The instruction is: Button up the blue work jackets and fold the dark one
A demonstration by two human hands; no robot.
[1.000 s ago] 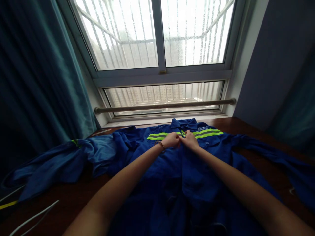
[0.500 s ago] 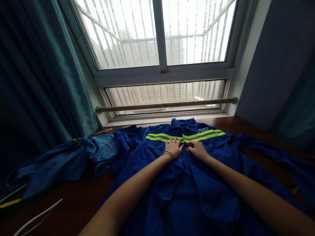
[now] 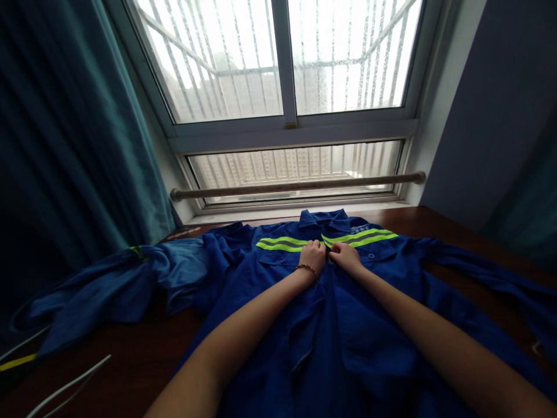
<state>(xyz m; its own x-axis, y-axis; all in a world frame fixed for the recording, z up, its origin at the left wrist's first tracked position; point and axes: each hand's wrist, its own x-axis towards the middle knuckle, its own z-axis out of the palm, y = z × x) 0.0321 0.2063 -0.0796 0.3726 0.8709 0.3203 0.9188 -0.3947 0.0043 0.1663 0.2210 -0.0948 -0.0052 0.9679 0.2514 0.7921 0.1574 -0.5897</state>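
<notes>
A blue work shirt [image 3: 357,325] with a neon-yellow reflective stripe [image 3: 369,237] across the chest lies front-up on a dark wooden table [image 3: 126,354], collar toward the window. My left hand [image 3: 312,255], a thin bracelet on its wrist, is curled closed on the shirt's front edge just below the stripe. Right beside it, my right hand [image 3: 346,256] pinches the opposite front edge. Both hands meet at the shirt's centre opening near the chest. Whatever small part lies between the fingers is hidden.
The shirt's left sleeve [image 3: 108,284] is bunched toward the teal curtain [image 3: 73,145]; the right sleeve [image 3: 487,267] stretches right. A railing bar [image 3: 296,186] runs below the window. White cables [image 3: 65,383] lie at the table's near left corner.
My left hand, flat and spread on the shirt half a second ago, has closed on the fabric again. Both hands sit slightly higher, close to the stripe.
</notes>
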